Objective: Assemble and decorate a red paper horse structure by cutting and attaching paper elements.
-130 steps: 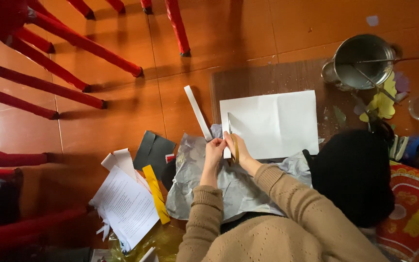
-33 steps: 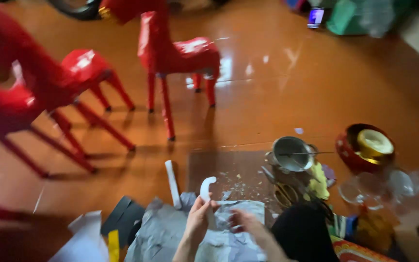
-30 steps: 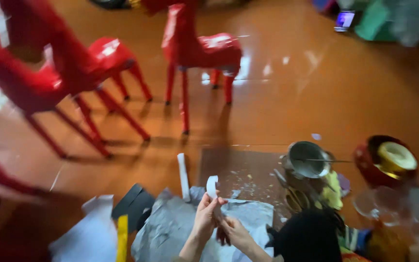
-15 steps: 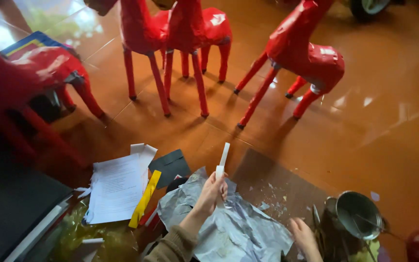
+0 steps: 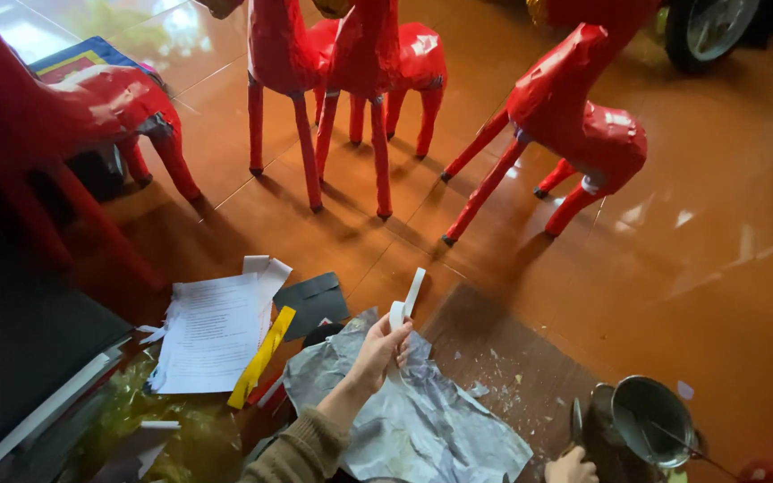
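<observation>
Paper horses (image 5: 583,116): glossy red
Strip (image 5: 407,300): white
Crumpled sheet (image 5: 422,420): grey — silvery
Floor (image 5: 717,268): orange-brown
Ruler (image 5: 261,356): yellow

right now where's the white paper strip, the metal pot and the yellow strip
white paper strip (image 5: 414,292), head view, middle of its upper part
metal pot (image 5: 652,420), head view, on its inner wall
yellow strip (image 5: 263,355), head view, mid-length

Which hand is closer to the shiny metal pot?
The right hand, low beside the metal pot. The left hand is farther off across the crumpled grey paper, holding a white paper strip.
</observation>
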